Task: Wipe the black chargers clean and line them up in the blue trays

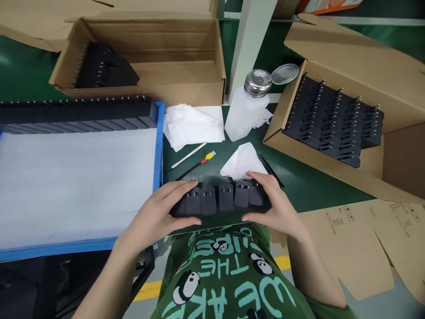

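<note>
Both hands clamp one row of black adapters (221,198) between them: my left hand (159,212) presses its nine o'clock end and my right hand (277,206) its three o'clock end, at the near edge of the green bench (299,177). I judge the loose, side-by-side pieces could buckle in the middle and spill if my squeeze slackens, perhaps onto the blue tray (158,146) at ten o'clock or the white wipe (242,161) at twelve.
</note>
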`<state>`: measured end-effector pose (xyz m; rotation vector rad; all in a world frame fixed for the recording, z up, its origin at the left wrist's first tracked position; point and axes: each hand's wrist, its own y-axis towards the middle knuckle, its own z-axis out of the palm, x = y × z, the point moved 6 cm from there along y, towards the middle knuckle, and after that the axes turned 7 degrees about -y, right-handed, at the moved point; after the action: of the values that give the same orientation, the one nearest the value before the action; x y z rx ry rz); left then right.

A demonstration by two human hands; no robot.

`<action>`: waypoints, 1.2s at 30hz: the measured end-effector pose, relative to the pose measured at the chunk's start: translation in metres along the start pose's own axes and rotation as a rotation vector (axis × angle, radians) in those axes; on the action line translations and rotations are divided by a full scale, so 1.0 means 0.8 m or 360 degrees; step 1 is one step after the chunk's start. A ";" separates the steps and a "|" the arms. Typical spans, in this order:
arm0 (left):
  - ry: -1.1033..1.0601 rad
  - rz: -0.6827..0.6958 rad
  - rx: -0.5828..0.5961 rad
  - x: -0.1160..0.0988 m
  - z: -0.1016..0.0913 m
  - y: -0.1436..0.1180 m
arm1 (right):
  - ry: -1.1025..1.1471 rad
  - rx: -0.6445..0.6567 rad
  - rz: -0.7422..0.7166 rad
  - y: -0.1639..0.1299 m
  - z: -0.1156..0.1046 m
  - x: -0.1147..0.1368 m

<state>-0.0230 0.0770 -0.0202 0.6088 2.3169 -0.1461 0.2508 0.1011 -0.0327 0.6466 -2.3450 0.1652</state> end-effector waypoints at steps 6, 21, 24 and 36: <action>0.0029 0.0061 -0.0108 -0.008 0.009 0.005 | 0.0078 0.0120 -0.0168 0.015 0.017 0.011; -0.0152 -0.0252 -0.0400 0.007 -0.049 -0.046 | -0.0700 0.0037 0.0187 0.107 -0.018 -0.032; -0.0147 -0.0255 -0.0356 0.010 -0.042 -0.053 | -0.0736 0.0103 0.0062 0.114 -0.005 -0.025; -0.0047 -0.0204 -0.0359 0.006 -0.029 -0.050 | 0.0574 -0.0907 0.0453 0.047 -0.081 -0.024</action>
<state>-0.0591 0.0502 -0.0096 0.3436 2.3026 0.0463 0.2825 0.1603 0.0062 -0.0009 -1.9833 -0.2384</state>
